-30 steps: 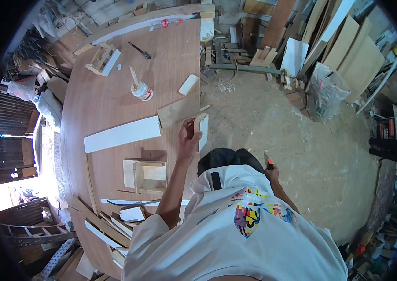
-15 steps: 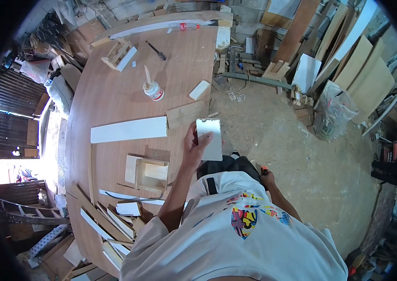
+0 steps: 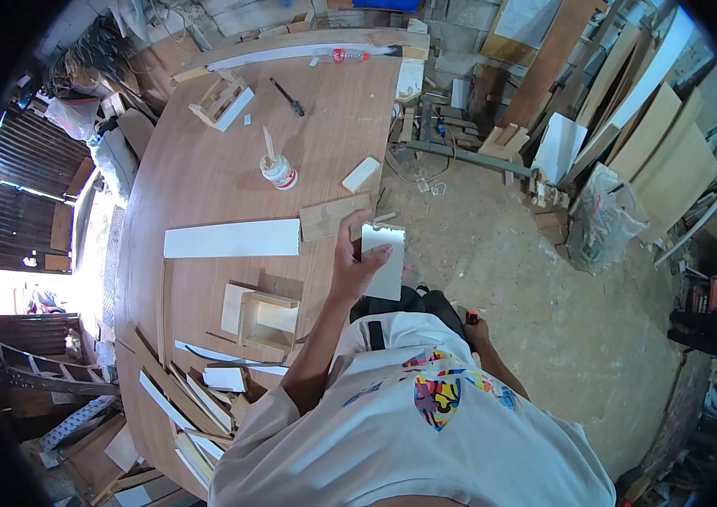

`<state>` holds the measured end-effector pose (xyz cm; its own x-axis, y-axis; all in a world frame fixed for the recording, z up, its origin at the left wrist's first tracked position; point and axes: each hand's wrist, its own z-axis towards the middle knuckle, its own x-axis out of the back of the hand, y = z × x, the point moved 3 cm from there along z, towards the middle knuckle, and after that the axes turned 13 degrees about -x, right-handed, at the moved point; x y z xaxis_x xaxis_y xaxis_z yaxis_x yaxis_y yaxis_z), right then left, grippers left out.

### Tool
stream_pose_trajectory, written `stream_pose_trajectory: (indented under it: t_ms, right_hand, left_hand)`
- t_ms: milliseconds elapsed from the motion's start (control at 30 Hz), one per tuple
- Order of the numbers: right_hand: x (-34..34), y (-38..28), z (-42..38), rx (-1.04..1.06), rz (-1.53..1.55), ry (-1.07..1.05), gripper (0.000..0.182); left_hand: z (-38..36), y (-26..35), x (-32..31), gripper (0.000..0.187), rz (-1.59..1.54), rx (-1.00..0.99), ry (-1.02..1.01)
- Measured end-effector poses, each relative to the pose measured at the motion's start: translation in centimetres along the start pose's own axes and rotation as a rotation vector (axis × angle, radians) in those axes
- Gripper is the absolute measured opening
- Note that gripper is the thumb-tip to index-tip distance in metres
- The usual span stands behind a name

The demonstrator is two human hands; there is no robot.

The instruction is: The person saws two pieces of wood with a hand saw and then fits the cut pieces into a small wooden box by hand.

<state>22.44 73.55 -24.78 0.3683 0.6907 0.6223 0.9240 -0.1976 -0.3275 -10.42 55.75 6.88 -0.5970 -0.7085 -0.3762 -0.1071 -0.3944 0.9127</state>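
Observation:
My left hand holds a small white board near the table's edge, its thumb lying across the white face and its fingers along the left side. The board's top edge looks rough and chipped. Low at my right side, my right hand is closed around a red and black object, too small and partly hidden to name. Just beyond my left hand, a bare wooden piece lies on the table, touching the end of a long white board. Nearer me stands a small open wooden box.
The brown table carries a glue jar with a stick in it, a small white block, a dark tool and a small wooden frame. Scrap strips pile up near left. A plastic bag stands on the floor.
My left hand and the white board have shifted slightly down and to the right, with the fingers spread a little more. My right hand has moved slightly left. The camera view has shifted a little.

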Motion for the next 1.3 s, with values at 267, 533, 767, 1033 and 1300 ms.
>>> stream_pose_trajectory:
  t_ms: [267, 533, 767, 1033, 1300]
  right_hand:
    - [0.5, -1.1, 0.8, 0.043, -0.035, 0.018, 0.024]
    - [0.8, -0.6, 1.1, 0.002, -0.029, 0.031, 0.027]
    - [2.4, -1.8, -1.1, 0.045, 0.104, -0.017, 0.020]
    - [10.0, -14.7, -12.6, 0.111, 0.532, -0.320, 0.021]
    - [13.2, -20.4, -22.9, 0.978, 0.655, -0.285, 0.022]
  left_hand:
    - [0.4, 0.8, -0.9, 0.044, 0.183, -0.116, -0.031]
    - [0.3, 1.2, -1.6, 0.029, 0.366, -0.289, -0.078]
    - [1.3, 2.6, -2.1, 0.035, 0.840, -0.643, -0.339]
    - [2.2, -1.7, 0.4, 0.011, 0.811, -0.423, -0.199]
    - [2.1, -6.4, 0.9, 0.040, -0.672, 0.089, -0.019]
